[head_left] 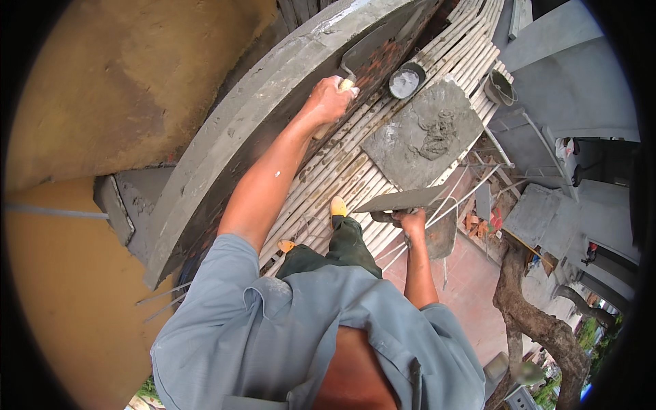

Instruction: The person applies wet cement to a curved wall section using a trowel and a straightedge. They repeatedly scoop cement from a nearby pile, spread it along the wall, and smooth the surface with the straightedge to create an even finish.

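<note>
In daylight, reddish floor tiles (470, 297) spread near a tree trunk (543, 328).

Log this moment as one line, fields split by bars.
left hand: holds trowel at curved wall | right hand: holds flat grey board | nearby: mortar heap on slab, dark bucket

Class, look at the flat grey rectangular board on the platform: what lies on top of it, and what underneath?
A rough heap of grey mortar sits on the board. Pale round poles show along its edges and appear to run beneath; whatever lies directly underneath is covered.
</note>
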Demonstrator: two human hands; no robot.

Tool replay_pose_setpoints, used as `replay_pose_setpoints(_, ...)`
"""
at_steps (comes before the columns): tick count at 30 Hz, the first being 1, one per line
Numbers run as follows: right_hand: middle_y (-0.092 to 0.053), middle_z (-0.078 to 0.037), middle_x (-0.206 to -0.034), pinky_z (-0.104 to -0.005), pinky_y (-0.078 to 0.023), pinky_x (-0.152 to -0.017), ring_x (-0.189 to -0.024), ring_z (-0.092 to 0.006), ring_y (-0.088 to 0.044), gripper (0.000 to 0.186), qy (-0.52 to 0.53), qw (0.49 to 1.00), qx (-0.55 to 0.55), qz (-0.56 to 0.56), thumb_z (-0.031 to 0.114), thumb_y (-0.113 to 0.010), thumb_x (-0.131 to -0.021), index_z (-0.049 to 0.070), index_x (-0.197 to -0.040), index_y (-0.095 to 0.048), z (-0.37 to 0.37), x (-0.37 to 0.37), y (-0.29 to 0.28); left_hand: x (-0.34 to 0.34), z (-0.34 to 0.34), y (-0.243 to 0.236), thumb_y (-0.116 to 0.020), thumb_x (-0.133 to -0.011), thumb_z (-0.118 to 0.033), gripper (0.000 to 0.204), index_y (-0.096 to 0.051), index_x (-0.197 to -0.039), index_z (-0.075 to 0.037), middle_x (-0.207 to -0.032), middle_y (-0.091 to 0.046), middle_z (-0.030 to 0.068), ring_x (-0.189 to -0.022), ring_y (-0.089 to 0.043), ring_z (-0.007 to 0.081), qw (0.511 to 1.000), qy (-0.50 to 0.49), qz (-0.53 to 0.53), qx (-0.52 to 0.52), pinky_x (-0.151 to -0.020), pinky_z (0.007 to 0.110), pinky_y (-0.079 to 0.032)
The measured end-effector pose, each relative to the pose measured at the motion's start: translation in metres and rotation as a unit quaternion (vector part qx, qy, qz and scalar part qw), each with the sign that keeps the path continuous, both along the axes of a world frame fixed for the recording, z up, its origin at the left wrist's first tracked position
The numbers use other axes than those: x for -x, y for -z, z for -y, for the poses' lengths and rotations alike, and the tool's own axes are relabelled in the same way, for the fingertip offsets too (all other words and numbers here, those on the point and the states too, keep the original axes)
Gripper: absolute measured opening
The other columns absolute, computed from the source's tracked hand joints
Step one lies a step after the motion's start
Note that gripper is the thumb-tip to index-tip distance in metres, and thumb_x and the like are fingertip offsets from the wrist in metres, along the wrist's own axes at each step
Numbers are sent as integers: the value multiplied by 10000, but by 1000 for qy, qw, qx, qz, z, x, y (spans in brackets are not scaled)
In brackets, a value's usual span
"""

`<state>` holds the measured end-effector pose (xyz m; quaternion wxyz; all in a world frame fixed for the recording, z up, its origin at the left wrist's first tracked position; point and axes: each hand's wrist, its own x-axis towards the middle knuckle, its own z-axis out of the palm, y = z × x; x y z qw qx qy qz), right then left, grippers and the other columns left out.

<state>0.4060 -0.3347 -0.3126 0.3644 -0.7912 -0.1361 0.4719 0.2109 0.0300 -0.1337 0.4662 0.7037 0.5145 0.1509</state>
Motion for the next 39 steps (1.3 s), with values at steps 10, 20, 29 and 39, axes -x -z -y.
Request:
replay_pose_setpoints(10,-748,-145,-942,-347,-572,-582,-749,-211,-713,544,-116,991,-43,56,-22,-812,-695,-34,-1221,-670,-175,-58,-73,193,143,-130,-753,-853,-262,332,-615,-976,14,-738,-628,120,-684,-550,204,992,-103,12,-73,-681,379,-485)
replay_pose_setpoints(20,-738,-123,-1031,-425,-635,-660,-860,-251,-726,420,-279,949,-55,135,1,-773,-762,35,-1172,-691,-377,-4,-155,371,261,-168,-688,-930,-143,165,-604,-1013,-28,-756,-599,-4,-624,-549,76,885,-447,80,-101,-573,245,-442)
replay_pose_setpoints(29,-750,-82,-985,-354,-609,-703,-841,-202,-716,346,-322,929,-97,152,-13,-783,-745,26,-1083,-721,-329,119,-165,471,337,-174,-674,-940,-160,211,-590,-1076,-22,-772,-587,15,-641,-529,89,837,-526,58,-143,-598,242,-429)
replay_pose_setpoints(39,-757,-80,-896,-322,-550,-741,-782,-155,-692,285,-377,907,-134,132,19,-791,-747,14,-1028,-739,-219,298,-182,556,389,-173,-698,-929,-121,250,-588,-1126,-12,-816,-586,27,-667,-535,95,812,-548,121,-164,-602,242,-438)
